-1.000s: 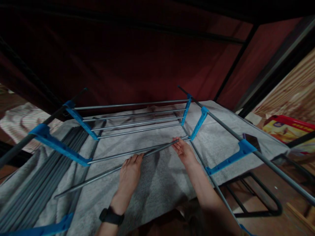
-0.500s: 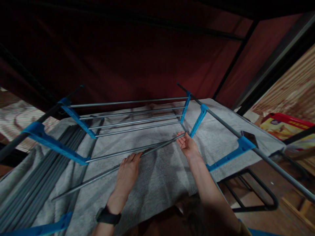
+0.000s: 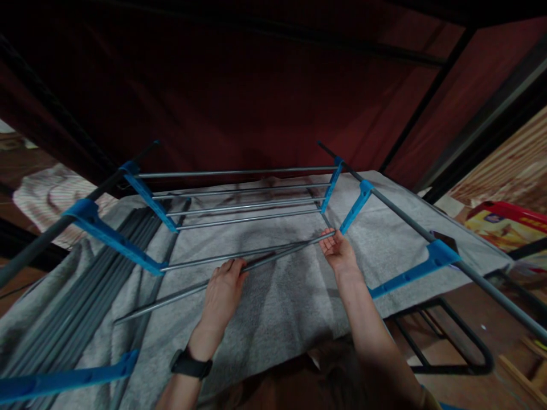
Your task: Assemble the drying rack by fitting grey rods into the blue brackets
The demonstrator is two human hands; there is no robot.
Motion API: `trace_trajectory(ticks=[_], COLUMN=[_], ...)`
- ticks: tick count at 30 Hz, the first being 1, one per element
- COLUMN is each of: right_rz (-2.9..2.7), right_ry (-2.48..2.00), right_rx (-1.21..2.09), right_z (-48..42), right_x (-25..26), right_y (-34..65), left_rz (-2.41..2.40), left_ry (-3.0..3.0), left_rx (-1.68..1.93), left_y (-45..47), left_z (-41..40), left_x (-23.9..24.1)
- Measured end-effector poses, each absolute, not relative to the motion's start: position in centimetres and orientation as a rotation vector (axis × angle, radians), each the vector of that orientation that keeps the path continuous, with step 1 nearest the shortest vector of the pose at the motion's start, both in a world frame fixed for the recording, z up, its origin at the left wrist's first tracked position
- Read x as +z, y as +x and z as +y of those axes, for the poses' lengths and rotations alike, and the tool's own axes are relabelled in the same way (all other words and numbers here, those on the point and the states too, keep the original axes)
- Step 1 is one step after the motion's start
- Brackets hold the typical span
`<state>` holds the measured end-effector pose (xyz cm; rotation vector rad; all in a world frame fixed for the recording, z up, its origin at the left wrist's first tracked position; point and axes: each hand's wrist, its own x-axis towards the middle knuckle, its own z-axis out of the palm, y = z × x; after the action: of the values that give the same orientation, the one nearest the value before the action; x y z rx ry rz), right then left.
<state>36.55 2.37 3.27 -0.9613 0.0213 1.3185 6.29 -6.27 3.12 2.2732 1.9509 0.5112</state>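
Note:
A loose grey metal tube slants across the rack frame. My left hand, below a black wristwatch, is wrapped around its middle from above. Palm up, my right hand supports the tube's far right end, its fingers curled around it beside a blue plastic bracket. Behind this tube, another tube runs from the left blue bracket toward the right one. Farther back, several crossbars join the rear brackets. Whether the held tube's right end sits in the bracket is hidden by my fingers.
Several grey tubes lie bundled on the grey cloth at the left. Long side poles carry the brackets. A phone lies by the right pole. A red and yellow package and a black metal frame are at the right.
The view has shifted, so the rack appears slightly farther right. Both hands keep their hold on the tube, with little visible movement relative to the rack.

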Motion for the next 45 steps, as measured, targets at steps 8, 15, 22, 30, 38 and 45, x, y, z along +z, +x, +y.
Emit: trace_trajectory(ticks=[8, 15, 22, 30, 38, 45], right_rz=[-0.027, -0.045, -0.124, -0.214, -0.251, -0.239], right_ry=[-0.949, -0.973, -0.968, -0.963, -0.951, -0.953], right_rx=[1.259, 1.321, 1.448, 1.590, 1.696, 1.626], right_z=[2.6, 2.2, 0.9, -0.1, -1.0, -1.0], right_x=[2.8, 2.8, 1.8, 1.2, 0.7, 0.5], right_y=[35.9, 33.9, 31.0, 29.0, 27.3, 27.7], left_rz=[1.999, 2.016, 2.013, 2.014, 2.005, 1.993], left_ry=[2.336, 2.357, 2.344, 2.336, 2.323, 2.301], left_rx=[0.491, 0.471, 0.466, 0.424, 0.430, 0.431], left_y=[6.4, 6.7, 7.2, 7.4, 7.6, 7.2], left_z=[-6.4, -6.4, -6.4, -6.3, -6.3, -6.3], left_x=[3.6, 3.5, 3.7, 3.7, 3.8, 3.8])
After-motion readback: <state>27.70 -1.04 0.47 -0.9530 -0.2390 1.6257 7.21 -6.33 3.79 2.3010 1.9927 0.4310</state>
